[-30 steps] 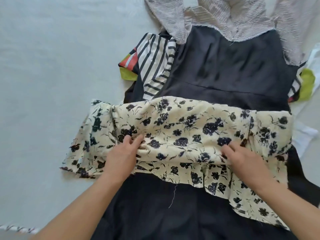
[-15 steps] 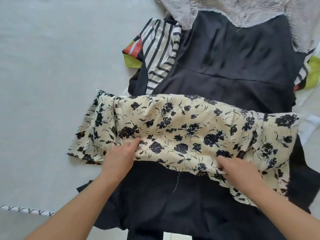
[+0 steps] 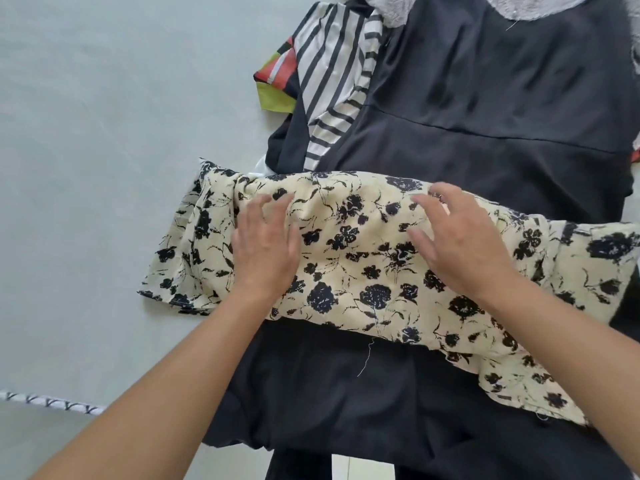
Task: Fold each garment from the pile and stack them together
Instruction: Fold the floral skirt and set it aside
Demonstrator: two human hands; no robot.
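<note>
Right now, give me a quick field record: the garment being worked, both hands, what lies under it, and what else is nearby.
garment in work: floral garment, cream with black flowers, folded into a long band lying crosswise
left hand: fingers spread, resting flat on the band's left part
right hand: fingers spread, resting flat right of the middle
underneath: black dress, spread out
nearby: striped garment beside the dress's upper left; grey textured fabric at the top edge
surface: pale grey

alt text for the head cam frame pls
Both hands, the left hand and the right hand, lie open and flat on a cream floral garment folded into a band across a black dress; a striped garment lies behind.
</note>
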